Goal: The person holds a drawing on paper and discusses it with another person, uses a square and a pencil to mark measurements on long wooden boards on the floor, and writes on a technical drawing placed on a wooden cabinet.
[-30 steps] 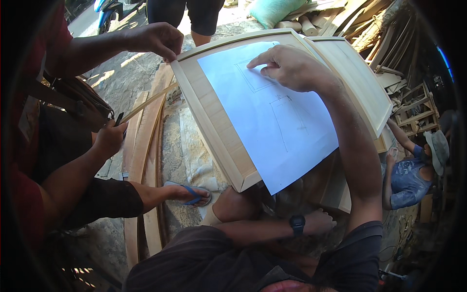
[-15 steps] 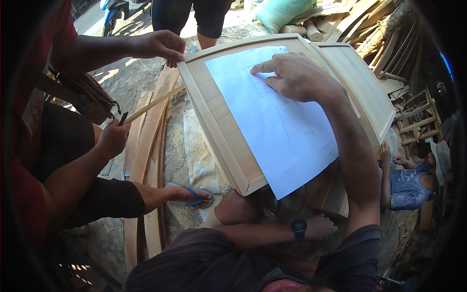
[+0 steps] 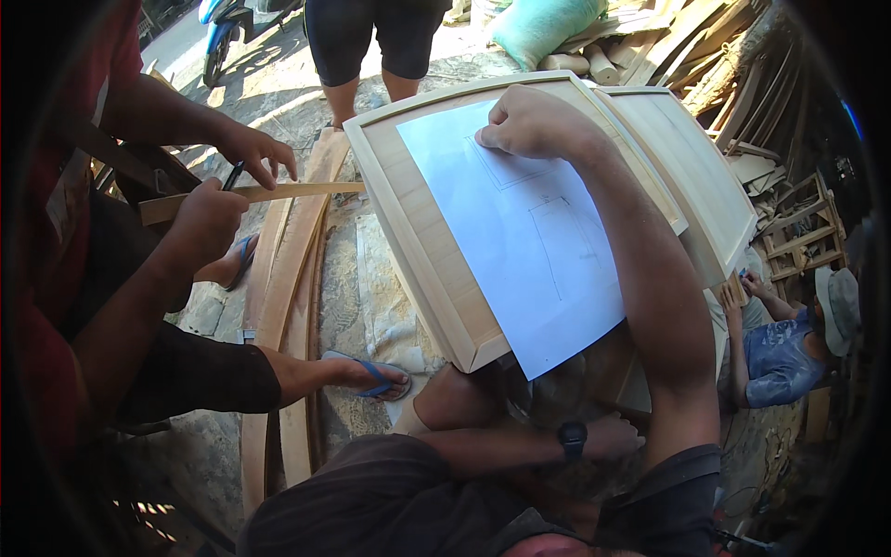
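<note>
Here, right hand (image 3: 534,123) curled, fingers bunched, at paper sheet (image 3: 515,241) toward wooden panel's (image 3: 406,186) far edge; left hand (image 3: 614,438) short of near edge, grip unclear.

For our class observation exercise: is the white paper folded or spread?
Spread out: the white paper lies open across the wooden panel, its near corner jutting past the edge.

It is a partly sunlit woodworking workshop, shown by the timber around the framed wooden panel (image 3: 450,260). Left of the panel, long planks (image 3: 278,302) lie on ground dusted with what looks like sawdust (image 3: 394,302). Just right of it sits a second framed panel (image 3: 682,158); beyond that are heaped offcuts (image 3: 691,51) and slatted wooden frames (image 3: 796,245).
</note>
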`<state>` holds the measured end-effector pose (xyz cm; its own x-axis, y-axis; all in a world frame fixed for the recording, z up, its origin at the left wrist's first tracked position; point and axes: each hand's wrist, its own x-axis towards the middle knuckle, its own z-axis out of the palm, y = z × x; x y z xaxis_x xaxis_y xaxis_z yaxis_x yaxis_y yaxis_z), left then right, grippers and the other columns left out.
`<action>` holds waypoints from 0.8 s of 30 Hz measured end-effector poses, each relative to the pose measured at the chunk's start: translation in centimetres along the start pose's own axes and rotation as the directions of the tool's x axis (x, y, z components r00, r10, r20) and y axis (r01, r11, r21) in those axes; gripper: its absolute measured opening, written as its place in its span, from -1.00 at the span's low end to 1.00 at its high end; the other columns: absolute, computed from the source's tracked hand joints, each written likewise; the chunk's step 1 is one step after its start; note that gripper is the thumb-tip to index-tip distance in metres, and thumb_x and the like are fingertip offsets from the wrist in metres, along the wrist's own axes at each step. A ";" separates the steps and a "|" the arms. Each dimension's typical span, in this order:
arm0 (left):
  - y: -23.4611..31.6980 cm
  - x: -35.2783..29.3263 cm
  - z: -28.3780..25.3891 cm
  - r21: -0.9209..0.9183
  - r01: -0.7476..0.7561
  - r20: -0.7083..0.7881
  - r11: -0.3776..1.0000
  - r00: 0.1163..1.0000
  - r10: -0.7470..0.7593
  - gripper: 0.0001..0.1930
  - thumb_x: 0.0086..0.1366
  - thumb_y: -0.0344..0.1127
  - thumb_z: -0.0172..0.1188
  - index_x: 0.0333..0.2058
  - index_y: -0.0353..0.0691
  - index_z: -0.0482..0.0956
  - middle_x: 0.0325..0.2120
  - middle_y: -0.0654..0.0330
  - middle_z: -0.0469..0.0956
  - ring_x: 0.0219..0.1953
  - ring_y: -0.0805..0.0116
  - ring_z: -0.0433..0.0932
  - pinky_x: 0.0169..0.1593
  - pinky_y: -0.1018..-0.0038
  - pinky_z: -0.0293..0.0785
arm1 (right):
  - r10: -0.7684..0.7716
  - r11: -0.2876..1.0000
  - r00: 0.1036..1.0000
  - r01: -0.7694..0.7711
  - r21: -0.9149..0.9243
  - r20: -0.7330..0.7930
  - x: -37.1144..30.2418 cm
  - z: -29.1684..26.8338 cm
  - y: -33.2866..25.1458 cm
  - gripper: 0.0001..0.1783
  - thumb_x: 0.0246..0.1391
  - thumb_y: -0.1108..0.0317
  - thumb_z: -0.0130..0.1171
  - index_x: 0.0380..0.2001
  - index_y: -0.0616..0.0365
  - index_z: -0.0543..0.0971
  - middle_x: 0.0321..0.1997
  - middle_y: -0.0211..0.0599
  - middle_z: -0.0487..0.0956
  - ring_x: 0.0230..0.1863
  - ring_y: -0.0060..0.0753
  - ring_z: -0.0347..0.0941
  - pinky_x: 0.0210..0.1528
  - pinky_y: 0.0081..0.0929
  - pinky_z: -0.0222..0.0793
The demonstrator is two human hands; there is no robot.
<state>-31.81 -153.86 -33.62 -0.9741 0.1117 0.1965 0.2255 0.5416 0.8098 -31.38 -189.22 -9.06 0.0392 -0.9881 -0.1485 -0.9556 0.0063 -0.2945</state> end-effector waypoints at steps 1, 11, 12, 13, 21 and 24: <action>-0.6 0.5 1.3 -0.006 -0.004 -0.017 1.000 1.000 0.004 -0.70 0.10 -0.22 0.27 -0.24 -0.29 0.60 -0.41 -0.01 0.65 -0.23 -0.03 0.65 -0.04 -0.02 0.48 | 0.025 1.000 1.000 -0.026 0.013 0.014 0.0 -0.2 -0.2 -0.71 -0.02 0.20 0.18 -0.52 0.23 0.67 -0.49 -0.06 0.61 -0.43 -0.19 0.52 -0.24 -0.23 0.42; -1.5 1.1 2.7 -0.175 -0.240 -0.302 0.955 0.936 0.180 -0.62 0.13 -0.28 0.20 -0.03 -0.14 0.57 -0.23 0.02 0.65 -0.21 -0.08 0.61 -0.13 -0.03 0.47 | 0.073 0.997 0.996 -0.075 0.034 0.045 -0.3 -0.3 -0.8 -0.73 -0.10 0.21 0.14 -0.69 0.09 0.68 -0.54 -0.21 0.65 -0.44 -0.22 0.57 -0.26 -0.27 0.46; -0.7 0.4 1.2 -0.207 -0.274 -0.336 0.939 0.922 0.195 -0.60 0.14 -0.29 0.19 0.00 -0.13 0.55 -0.20 0.03 0.64 -0.21 -0.08 0.60 -0.14 -0.01 0.47 | 0.061 0.997 0.998 -0.062 0.047 0.028 -0.4 -0.3 -0.4 -0.73 -0.11 0.21 0.14 -0.70 0.09 0.68 -0.55 -0.21 0.64 -0.45 -0.23 0.56 -0.27 -0.27 0.46; -0.6 0.0 0.0 -0.185 -0.311 -0.331 0.932 0.913 0.239 -0.59 0.16 -0.29 0.18 0.02 -0.13 0.53 -0.16 0.01 0.62 -0.20 -0.07 0.59 -0.13 0.02 0.48 | 0.040 0.997 0.999 -0.041 0.062 0.014 -0.2 -0.1 -0.1 -0.73 -0.11 0.21 0.15 -0.70 0.09 0.68 -0.56 -0.21 0.64 -0.46 -0.24 0.56 -0.28 -0.28 0.45; 0.3 -1.2 -2.7 -0.475 -0.042 -0.022 0.879 0.999 0.036 -0.58 0.30 -0.28 0.10 0.13 -0.18 0.46 0.07 -0.02 0.49 0.01 -0.03 0.51 0.04 0.18 0.46 | -0.002 0.985 1.000 0.000 0.171 0.009 -0.2 0.5 -0.1 -0.72 -0.09 0.21 0.19 -0.68 0.18 0.63 -0.71 -0.29 0.47 -0.57 -0.40 0.36 -0.42 -0.37 0.28; 2.7 -2.5 -6.3 -0.301 -0.128 -0.053 0.945 0.992 0.117 -0.59 0.35 -0.26 0.06 0.15 -0.21 0.43 0.14 -0.01 0.44 0.15 0.00 0.42 0.19 0.22 0.36 | 0.019 0.980 1.000 -0.019 0.199 0.004 -0.3 0.6 0.7 -0.71 -0.08 0.21 0.19 -0.68 0.18 0.63 -0.71 -0.30 0.46 -0.57 -0.40 0.35 -0.42 -0.37 0.27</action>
<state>-28.69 -157.98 -28.43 -0.9387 0.1303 0.3192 0.3426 0.2472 0.9064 -31.89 -188.87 -9.80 0.0223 -0.9873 -0.1575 -0.8790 0.0557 -0.4736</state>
